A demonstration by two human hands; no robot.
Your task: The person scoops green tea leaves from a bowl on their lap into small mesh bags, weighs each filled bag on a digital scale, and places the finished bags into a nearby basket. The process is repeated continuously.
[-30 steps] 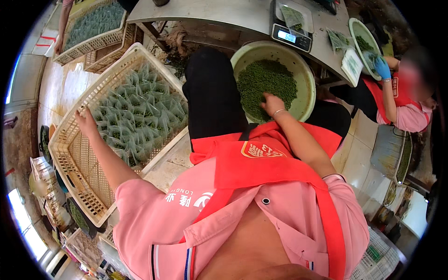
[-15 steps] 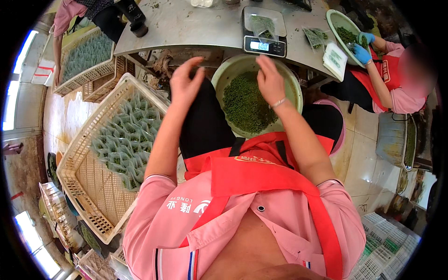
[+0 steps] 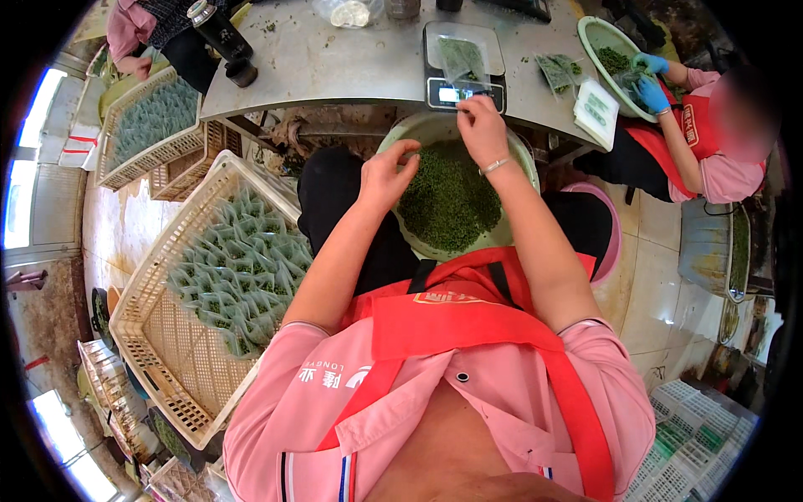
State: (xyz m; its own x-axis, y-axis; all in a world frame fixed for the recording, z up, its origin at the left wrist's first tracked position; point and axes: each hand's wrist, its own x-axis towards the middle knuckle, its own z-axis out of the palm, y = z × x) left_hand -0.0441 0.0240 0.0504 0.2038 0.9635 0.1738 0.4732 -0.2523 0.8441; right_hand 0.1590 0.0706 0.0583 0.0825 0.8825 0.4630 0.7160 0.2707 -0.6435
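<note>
sitting with knees on either side of a pale green tub [image 3: 427, 130], a person in a pink shirt and red apron held both bare hands out toward a metal table [image 3: 335, 67], as seen from the head camera. the left hand [image 3: 387, 177] hung over the tub's left side, fingers loosely curled and thumb apart, with nothing seen in its grasp. the right hand [image 3: 483, 134], a bracelet at its wrist, was raised at the front edge of a digital scale [image 3: 495, 52], its fingers bent together; whether they pinched anything or touched the scale could not be told. a clear bag [image 3: 460, 60] with green contents lay on the scale's plate, its lower end near the right fingertips. below the hands, small green berries [image 3: 452, 201] covered much of the tub's bottom.

to the person's left, a cream plastic crate [image 3: 176, 343] held rows of filled bags [image 3: 238, 276] packed side by side, its near end bare. a second crate [image 3: 150, 151] of bags stood beyond it, beside another person in pink. across the table lay another bag [image 3: 559, 71] and a white tray [image 3: 596, 113]. at right, a co-worker's blue gloves [image 3: 648, 92] were at a green basin [image 3: 590, 38]. a black flask [image 3: 219, 33] and a dark cup [image 3: 241, 73] stood at the table's left end.
</note>
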